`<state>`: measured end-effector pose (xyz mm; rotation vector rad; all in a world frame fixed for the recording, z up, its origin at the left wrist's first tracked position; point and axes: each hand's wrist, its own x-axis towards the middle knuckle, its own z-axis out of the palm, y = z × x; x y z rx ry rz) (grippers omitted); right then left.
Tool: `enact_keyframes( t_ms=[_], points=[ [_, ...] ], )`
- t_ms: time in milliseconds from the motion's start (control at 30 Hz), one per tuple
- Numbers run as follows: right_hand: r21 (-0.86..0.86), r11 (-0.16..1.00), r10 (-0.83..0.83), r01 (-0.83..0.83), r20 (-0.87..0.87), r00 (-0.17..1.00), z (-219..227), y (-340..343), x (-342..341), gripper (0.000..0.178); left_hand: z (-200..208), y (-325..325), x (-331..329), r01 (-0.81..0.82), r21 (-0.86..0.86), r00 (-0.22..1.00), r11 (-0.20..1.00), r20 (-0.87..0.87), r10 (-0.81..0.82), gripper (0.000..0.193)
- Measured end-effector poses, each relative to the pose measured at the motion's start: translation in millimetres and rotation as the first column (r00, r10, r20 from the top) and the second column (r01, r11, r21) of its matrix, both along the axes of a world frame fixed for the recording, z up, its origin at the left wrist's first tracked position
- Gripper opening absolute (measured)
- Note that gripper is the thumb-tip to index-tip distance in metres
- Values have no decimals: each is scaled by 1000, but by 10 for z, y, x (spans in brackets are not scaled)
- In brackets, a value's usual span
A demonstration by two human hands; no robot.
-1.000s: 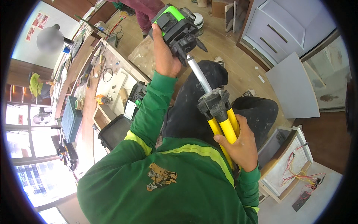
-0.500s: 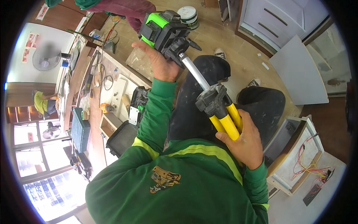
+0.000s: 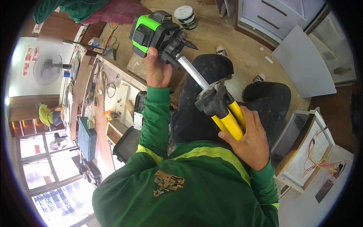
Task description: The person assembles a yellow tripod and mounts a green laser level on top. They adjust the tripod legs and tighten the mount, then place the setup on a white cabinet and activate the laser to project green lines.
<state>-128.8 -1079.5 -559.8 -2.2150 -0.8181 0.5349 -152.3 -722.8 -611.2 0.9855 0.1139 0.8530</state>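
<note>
A green and black laser level (image 3: 149, 32) sits on the head of a tripod. My left hand (image 3: 157, 70) grips it at its underside near the mount, thumb up against its casing. From the mount a silver centre column (image 3: 192, 71) slopes down to a black collar. Below the collar the tripod's yellow legs (image 3: 231, 125) are folded together and point toward my body. My right hand (image 3: 249, 142) is wrapped round the legs, with its thumb across the near side. Part of the legs is hidden behind my palm.
A workbench on the left bears a drill (image 3: 110, 115), cables and a teal case (image 3: 87, 139). An opened black case (image 3: 127, 144) is beside my left arm. Another person's leg (image 3: 117, 11) and a bucket (image 3: 185, 17) are ahead. A drawer-like box with wires (image 3: 308, 151) stands right.
My left hand and the laser level have shifted left, and the level has turned a little. My left thumb now stands up against its casing. My right hand keeps its hold.
</note>
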Motion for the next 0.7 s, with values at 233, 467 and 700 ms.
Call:
enact_keyframes(
  t_ms=[233, 467, 700],
  points=[
    [73, 997, -2, -5, 92, 996, -31, -29, -18, 78, 77, 64, 20, -7, -1, 999, 1000, -39, 7, 81],
    [7, 1000, -18, 17, 117, 993, -62, -14, -3, 55, -7, 39, 121, 38, 48, 997, 998, -72, -35, 78],
    [128, 975, 220, -184, -375, 900, -215, -54, 515, 49, 5, 12, 188, 41, 53, 999, 998, -37, -39, 81]
  ],
)
